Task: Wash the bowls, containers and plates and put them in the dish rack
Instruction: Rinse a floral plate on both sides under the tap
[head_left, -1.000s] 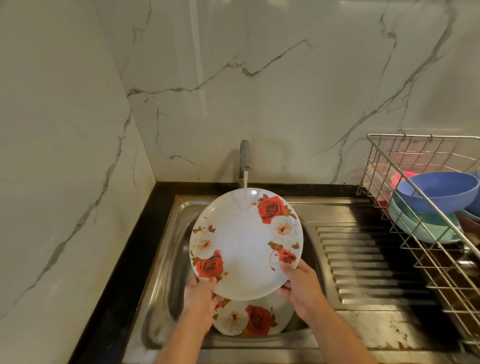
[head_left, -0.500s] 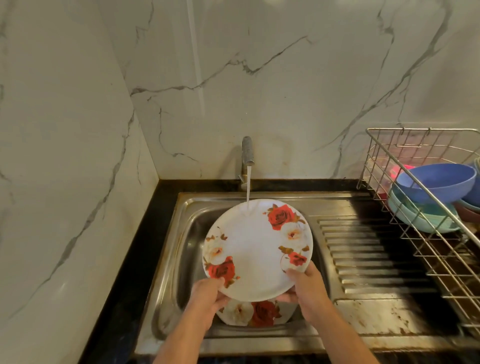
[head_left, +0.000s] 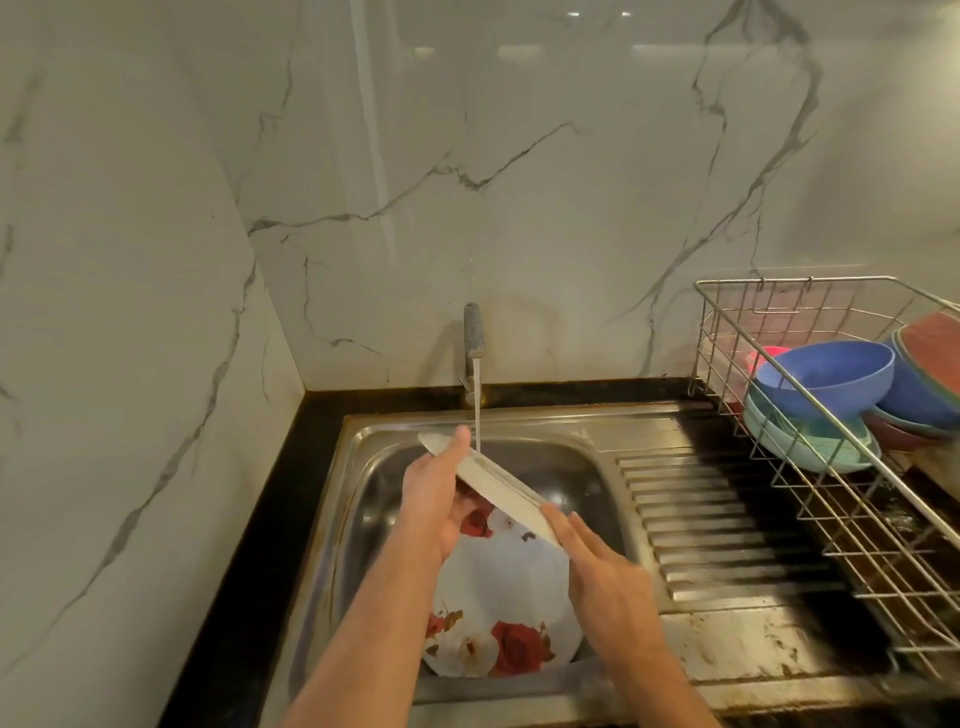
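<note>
Head view, the only one. Landmark: the tap (head_left: 474, 343), running, at the back edge of the sink (head_left: 597, 457).

I have a plate (head_left: 493, 480) edge-on right under the tap, tilted, so only its pale underside and rim face me. The stream lands on its upper end, just beside my left hand (head_left: 434, 499). That hand holds the upper end, fingers laid straight along the back; the thumb is hidden behind the plate, so I cannot tell how firmly it clamps. My right hand (head_left: 605, 577) takes the lower end, in front of the tap and toward me, fingers straight and together against the rim. Thumb hidden there too.

Below the tap, in the bottom of the sink, lies a second plate (head_left: 498, 618) with red roses, flat and face up (partly covered by my arms). It looks unwashed, though I cannot see soap or dirt clearly.

Right of the tap, past the ribbed draining board (head_left: 727, 525), stands the wire dish rack (head_left: 810, 499). It already holds a blue bowl (head_left: 826, 374) tipped over a teal bowl (head_left: 810, 447), with further bowls at the frame edge.

My reckoning: bowls done and racked. This plate is mid-rinse. Left to do: rack it, then wash and rack the one in the sink. No containers visible.
</note>
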